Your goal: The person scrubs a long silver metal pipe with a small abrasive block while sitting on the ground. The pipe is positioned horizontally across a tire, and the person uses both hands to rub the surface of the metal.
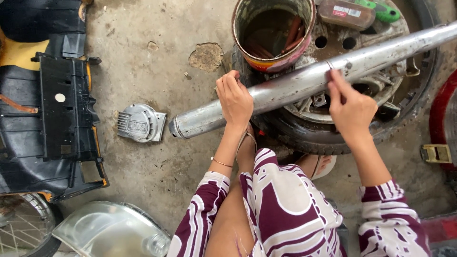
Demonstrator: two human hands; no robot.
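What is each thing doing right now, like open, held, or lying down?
exhaust pipe: lying across the tyre, held.
left hand: gripping the pipe.
right hand: pinching a thin piece against the pipe.
tin can: upright, open, sticks inside.
tyre: lying flat.
metal cover: lying on the floor.

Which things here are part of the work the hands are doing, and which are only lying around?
In use:
- exhaust pipe, held by left hand
- right hand, pressing a small strip, hard to make out, on the pipe
- tyre under the pipe

Lying about:
- tin can with rods
- grey engine cover
- black plastic panel
- headlight
- padlock
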